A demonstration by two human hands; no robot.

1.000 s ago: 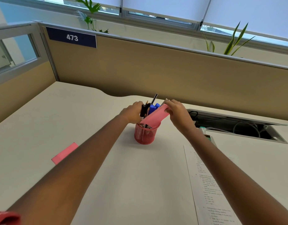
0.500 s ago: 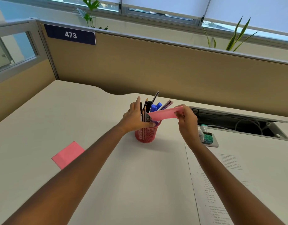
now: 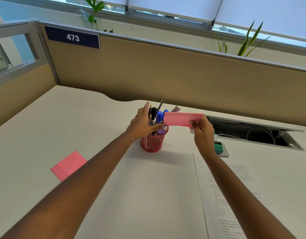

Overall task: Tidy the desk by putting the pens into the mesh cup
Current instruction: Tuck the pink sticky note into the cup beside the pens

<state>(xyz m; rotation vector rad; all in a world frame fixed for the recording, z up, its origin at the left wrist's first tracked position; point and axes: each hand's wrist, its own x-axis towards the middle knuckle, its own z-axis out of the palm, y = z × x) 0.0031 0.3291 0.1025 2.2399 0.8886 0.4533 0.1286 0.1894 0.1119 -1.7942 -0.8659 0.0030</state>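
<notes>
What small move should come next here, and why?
Probably lower the right hand and set its pink pad on the desk: the pens already stand in the mesh cup, the left hand resting flat against them.

red mesh cup (image 3: 153, 143), pink pad (image 3: 180, 119), blue pens (image 3: 159, 116)

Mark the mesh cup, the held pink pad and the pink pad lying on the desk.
mesh cup (image 3: 154, 144): head view, red mesh wall.
held pink pad (image 3: 179, 119): head view, middle of its face.
pink pad on the desk (image 3: 68, 165): head view, middle of its top.
</notes>
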